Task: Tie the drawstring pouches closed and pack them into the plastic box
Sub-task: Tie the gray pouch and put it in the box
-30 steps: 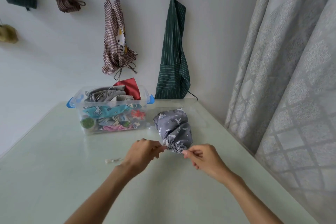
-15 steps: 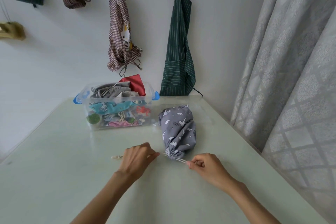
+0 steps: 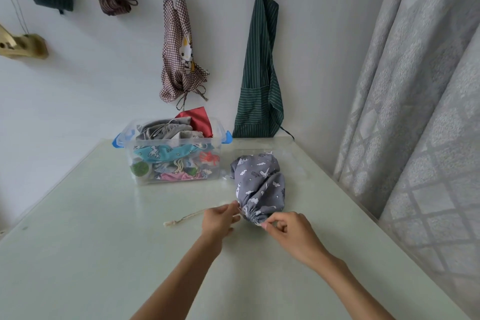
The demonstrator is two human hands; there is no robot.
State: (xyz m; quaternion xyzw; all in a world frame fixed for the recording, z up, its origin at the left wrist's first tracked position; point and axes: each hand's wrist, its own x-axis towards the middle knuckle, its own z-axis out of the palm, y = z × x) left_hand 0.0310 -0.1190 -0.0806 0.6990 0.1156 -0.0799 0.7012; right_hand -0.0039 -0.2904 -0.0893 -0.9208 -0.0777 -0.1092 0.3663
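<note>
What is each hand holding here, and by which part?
Both hands hold the grey pouch at its gathered mouth: the left hand pinches the drawstring there, the right hand pinches the puckered edge.

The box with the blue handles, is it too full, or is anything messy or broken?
Nothing looks broken or spilled. The plastic box is heaped: a red pouch and grey pouches poke above its rim, so it looks rather full. The grey printed pouch lies outside it on the table.
</note>
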